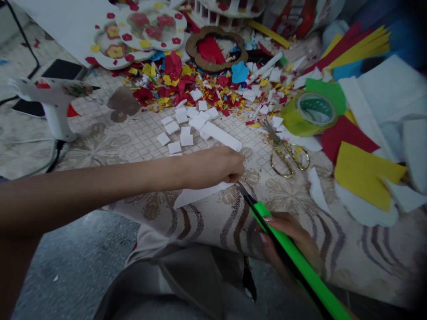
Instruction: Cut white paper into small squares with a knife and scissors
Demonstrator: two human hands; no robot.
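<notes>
My right hand [293, 249] is wrapped round a green and black utility knife [280, 242], its blade out and pointing up and left. The blade tip is close to the fingers of my left hand [216, 166]. That hand is closed, its fingertips pressed down at a white sheet piece [200, 194], which shows partly from under the hand and wrist. Just beyond the left hand lie a white strip [222, 135] and several small white squares [186, 137]. Gold-handled scissors [283, 153] rest on the cloth to the right of the left hand.
A white glue gun [55, 102] with a cord stands at left. Colourful scraps [187, 86] spread behind the squares, near a brown flower-shaped ring [216, 66] and decorated white pieces [133, 33]. To the right are green tape [308, 113] and yellow sheet [365, 173]. The patterned tablecloth's edge faces me.
</notes>
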